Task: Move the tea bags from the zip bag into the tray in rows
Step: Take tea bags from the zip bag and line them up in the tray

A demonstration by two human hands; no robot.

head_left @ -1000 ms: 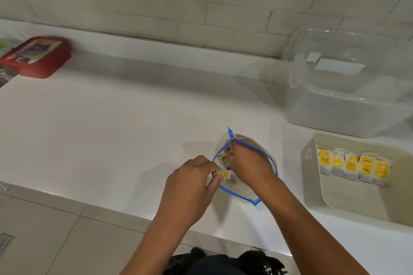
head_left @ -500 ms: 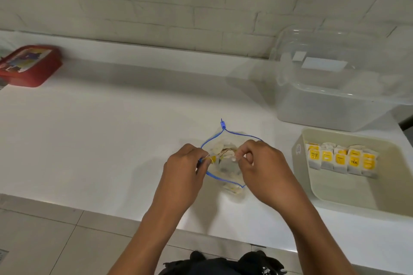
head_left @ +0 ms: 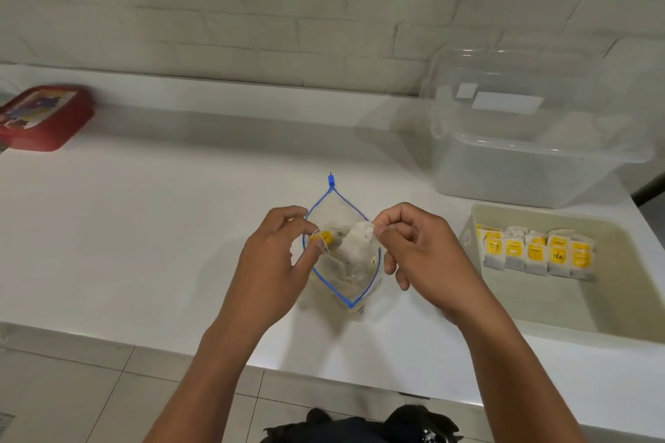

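A clear zip bag (head_left: 342,284) with a blue zip rim stands open on the white counter, with tea bags inside. My right hand (head_left: 421,252) pinches the top corner of a white tea bag (head_left: 356,244) lifted above the bag's mouth. My left hand (head_left: 277,259) pinches that tea bag's yellow tag (head_left: 325,237) and string at the bag's left rim. To the right, a beige tray (head_left: 561,313) holds one row of several tea bags (head_left: 536,255) with yellow tags along its far side.
A large clear plastic tub (head_left: 532,140) with a lid stands behind the tray against the white brick wall. A red box (head_left: 43,115) lies at the far left. The counter's front edge (head_left: 144,345) runs below my arms, with tiled floor beyond.
My right hand came out of the zip bag and lifted a tea bag above its mouth. My hands moved apart, the left keeping the yellow tag. The view shifted slightly.
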